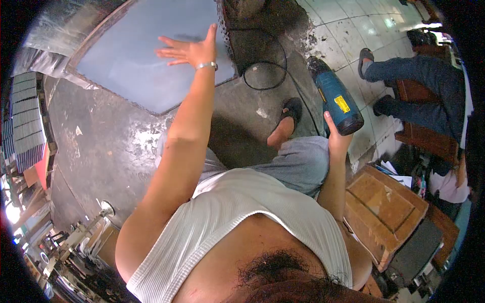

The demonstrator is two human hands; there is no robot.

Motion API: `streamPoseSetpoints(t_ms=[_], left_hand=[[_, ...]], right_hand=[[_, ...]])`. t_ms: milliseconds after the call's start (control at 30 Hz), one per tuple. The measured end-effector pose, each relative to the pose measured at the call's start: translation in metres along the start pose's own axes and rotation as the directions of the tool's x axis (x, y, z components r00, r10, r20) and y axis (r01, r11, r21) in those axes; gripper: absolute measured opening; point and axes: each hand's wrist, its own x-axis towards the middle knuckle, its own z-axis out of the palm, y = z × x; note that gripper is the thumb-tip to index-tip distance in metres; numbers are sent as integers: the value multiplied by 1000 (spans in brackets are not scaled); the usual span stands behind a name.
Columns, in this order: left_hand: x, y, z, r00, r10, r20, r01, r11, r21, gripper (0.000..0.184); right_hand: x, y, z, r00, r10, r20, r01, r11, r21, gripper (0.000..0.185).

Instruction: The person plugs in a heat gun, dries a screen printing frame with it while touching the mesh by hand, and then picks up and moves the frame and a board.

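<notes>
My left hand (194, 52) is spread open, palm toward a large grey-blue flat panel (136, 55) with a dark, worn frame edge. Whether the palm touches the surface or hovers just over it, I cannot tell. A metal bracelet or watch band (207, 65) circles that wrist. My right hand (337, 134) is closed round a blue and black heat gun (333, 91) with a yellow label. Its dark nozzle end points up and away from me, to the right of the panel. The fingers behind the tool are mostly hidden.
A black cable (265, 63) loops on the stained floor between panel and heat gun. My sandalled foot (288, 121) stands nearby. At the right another person (424, 76) sits with legs stretched out, near a wooden cabinet (386, 207). Stacked striped items (28, 121) lie far left.
</notes>
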Motion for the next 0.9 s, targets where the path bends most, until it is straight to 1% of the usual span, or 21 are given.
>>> streamPoseSetpoints(t_ms=[67,133,200,333,433,567,633,667,767,833,867,900], left_hand=[[12,15,-2,999,25,-48,-28,998,-50,166],[19,30,-7,999,-23,-29,21,997,-71,166],[23,40,-10,998,-54,-14,52,994,-98,166],[24,43,-9,997,-72,-12,70,990,-123,166],[25,44,-8,996,-90,-13,88,988,-131,165],[29,48,-12,990,-141,-20,138,983,-125,164],[32,56,-19,986,-160,-48,150,975,-162,160],[33,61,-23,983,-171,-61,158,971,-179,158],[55,78,-35,945,-290,-153,215,901,-376,159],[72,80,-46,897,-422,-134,325,834,-446,154],[79,80,-52,866,-485,-118,377,791,-482,151],[82,76,-56,861,-490,-136,370,787,-494,149]], right_hand=[[-1,3,-1,1000,23,1,-23,1000,-2,45],[0,4,-1,999,42,9,-42,999,28,45],[0,3,-1,1000,26,13,-26,999,20,45],[0,5,0,999,47,-11,-47,999,-18,46],[1,6,-1,1000,27,5,-27,999,-24,46],[3,6,0,1000,1,8,-1,1000,9,47],[2,6,0,1000,-4,3,4,999,34,47],[0,8,0,1000,8,-10,-8,1000,18,46],[1,10,1,999,34,-25,-33,999,7,40],[2,7,0,998,57,-10,-56,998,35,35],[3,15,-1,999,41,-7,-41,999,28,32],[4,25,-2,1000,23,-3,-23,1000,20,29]])
